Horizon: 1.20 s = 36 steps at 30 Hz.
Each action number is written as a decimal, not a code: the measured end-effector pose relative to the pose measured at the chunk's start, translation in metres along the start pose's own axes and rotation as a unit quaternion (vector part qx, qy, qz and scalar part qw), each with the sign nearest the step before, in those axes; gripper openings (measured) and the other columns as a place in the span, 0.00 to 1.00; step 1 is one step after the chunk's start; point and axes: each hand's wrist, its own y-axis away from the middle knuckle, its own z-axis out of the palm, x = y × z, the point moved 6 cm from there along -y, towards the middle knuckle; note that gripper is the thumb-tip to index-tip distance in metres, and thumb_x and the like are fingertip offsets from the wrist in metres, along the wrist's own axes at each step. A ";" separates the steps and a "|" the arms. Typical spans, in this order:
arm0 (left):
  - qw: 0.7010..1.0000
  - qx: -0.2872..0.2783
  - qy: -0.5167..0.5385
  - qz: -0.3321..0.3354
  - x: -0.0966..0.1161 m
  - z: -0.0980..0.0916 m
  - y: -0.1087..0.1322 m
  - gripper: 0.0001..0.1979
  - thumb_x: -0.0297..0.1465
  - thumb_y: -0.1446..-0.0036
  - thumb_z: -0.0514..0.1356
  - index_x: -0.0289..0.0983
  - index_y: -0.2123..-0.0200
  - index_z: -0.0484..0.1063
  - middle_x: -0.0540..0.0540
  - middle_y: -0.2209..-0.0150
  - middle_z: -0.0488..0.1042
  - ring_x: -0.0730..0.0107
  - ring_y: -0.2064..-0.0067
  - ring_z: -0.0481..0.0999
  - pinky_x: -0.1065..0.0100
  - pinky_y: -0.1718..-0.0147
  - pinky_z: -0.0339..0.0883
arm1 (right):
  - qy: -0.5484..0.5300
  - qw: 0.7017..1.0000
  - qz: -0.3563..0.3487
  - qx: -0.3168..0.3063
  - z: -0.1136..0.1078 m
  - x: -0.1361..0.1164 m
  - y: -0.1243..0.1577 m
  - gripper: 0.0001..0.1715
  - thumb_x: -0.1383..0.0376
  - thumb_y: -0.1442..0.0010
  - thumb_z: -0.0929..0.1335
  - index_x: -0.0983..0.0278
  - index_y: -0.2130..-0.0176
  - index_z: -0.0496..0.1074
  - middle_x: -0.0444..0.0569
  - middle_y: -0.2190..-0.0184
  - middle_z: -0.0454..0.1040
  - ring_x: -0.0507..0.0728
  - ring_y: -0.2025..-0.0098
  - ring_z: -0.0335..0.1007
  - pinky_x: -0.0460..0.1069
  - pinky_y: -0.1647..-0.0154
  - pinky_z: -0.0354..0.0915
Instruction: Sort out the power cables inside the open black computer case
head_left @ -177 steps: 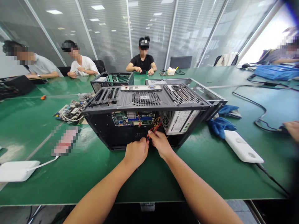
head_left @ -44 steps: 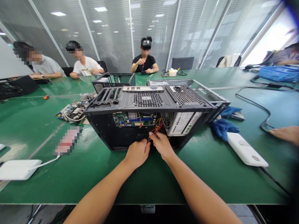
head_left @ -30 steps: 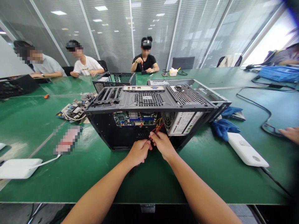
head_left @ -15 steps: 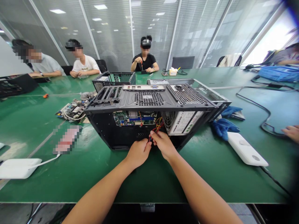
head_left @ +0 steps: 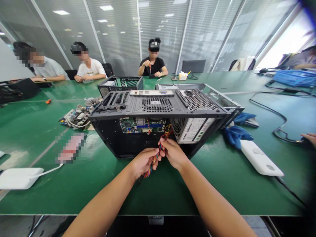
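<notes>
A black computer case (head_left: 108, 138) lies on the green table with its open side toward me. Inside it are a motherboard (head_left: 129, 125) at the left and a power supply (head_left: 195, 130) with a fan and white label at the right. A bundle of coloured cables (head_left: 155, 160) runs out from beside the power supply. My left hand (head_left: 144, 161) is closed around the bundle, and its loose lower part hangs past the palm. My right hand (head_left: 174, 153) pinches the same bundle nearer the case. Both hands are just in front of the case's lower edge.
Loose circuit boards (head_left: 79, 117) and a phone (head_left: 71, 148) lie to the left, with a white power bank (head_left: 21, 178). At the right are blue gloves (head_left: 238, 135), a white power strip (head_left: 261, 158) and a black cable (head_left: 278, 113). Several people sit around the table.
My left hand has turned and opened toward me, so more of the cable bundle shows, hanging below it. My right hand stays nearly in place. At the right edge another person's hand has shifted slightly.
</notes>
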 end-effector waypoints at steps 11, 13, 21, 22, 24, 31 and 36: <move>0.998 0.020 0.064 0.014 -0.010 -0.001 -0.003 0.19 0.41 0.55 0.70 0.32 0.70 0.69 0.54 0.79 0.67 0.84 0.85 0.64 0.78 0.86 0.53 | -0.034 0.999 0.019 0.004 0.001 -0.002 0.001 0.27 0.44 0.56 0.74 0.65 0.72 0.70 0.36 0.83 0.59 0.47 0.82 0.54 0.46 0.79 0.51; 0.996 0.018 0.091 0.020 -0.011 0.001 -0.003 0.18 0.40 0.53 0.68 0.33 0.71 0.67 0.56 0.82 0.64 0.85 0.87 0.59 0.78 0.87 0.49 | -0.041 0.999 0.014 0.003 0.002 -0.002 0.001 0.27 0.45 0.56 0.74 0.65 0.72 0.71 0.37 0.83 0.59 0.47 0.81 0.54 0.46 0.78 0.52; 0.966 -0.092 0.236 -0.058 -0.008 0.022 0.006 0.14 0.35 0.42 0.56 0.37 0.75 0.56 0.60 0.84 0.49 0.85 0.88 0.46 0.77 0.87 0.44 | -0.030 0.999 0.012 0.034 -0.003 0.004 -0.003 0.29 0.43 0.60 0.75 0.66 0.73 0.71 0.37 0.82 0.59 0.47 0.80 0.52 0.45 0.77 0.48; 0.960 -0.106 0.248 -0.069 -0.008 0.024 0.007 0.14 0.36 0.41 0.56 0.38 0.75 0.55 0.60 0.84 0.48 0.84 0.88 0.47 0.76 0.87 0.46 | -0.035 0.999 0.011 0.033 -0.003 0.005 -0.003 0.29 0.44 0.60 0.75 0.66 0.73 0.71 0.37 0.82 0.60 0.47 0.79 0.53 0.45 0.77 0.49; 0.948 -0.135 0.279 -0.073 -0.007 0.028 0.009 0.15 0.36 0.42 0.58 0.38 0.75 0.54 0.60 0.84 0.49 0.82 0.87 0.53 0.76 0.86 0.51 | -0.045 0.998 0.011 0.031 -0.003 0.005 -0.002 0.29 0.44 0.59 0.75 0.66 0.72 0.72 0.37 0.81 0.60 0.47 0.79 0.55 0.45 0.76 0.51; 0.945 -0.144 0.292 -0.040 -0.011 0.026 0.005 0.09 0.34 0.39 0.58 0.36 0.68 0.62 0.56 0.81 0.63 0.74 0.79 0.75 0.79 0.84 0.65 | -0.064 0.997 0.037 0.007 0.001 0.007 0.000 0.27 0.45 0.58 0.76 0.64 0.73 0.71 0.38 0.85 0.64 0.48 0.81 0.58 0.45 0.77 0.54; 0.960 -0.124 0.251 -0.001 -0.011 0.021 0.004 0.08 0.34 0.39 0.59 0.35 0.65 0.65 0.60 0.85 0.60 0.83 0.89 0.60 0.83 0.92 0.54 | -0.055 0.998 0.020 0.007 0.001 0.004 -0.001 0.27 0.45 0.57 0.75 0.65 0.73 0.72 0.38 0.86 0.63 0.47 0.82 0.57 0.44 0.77 0.52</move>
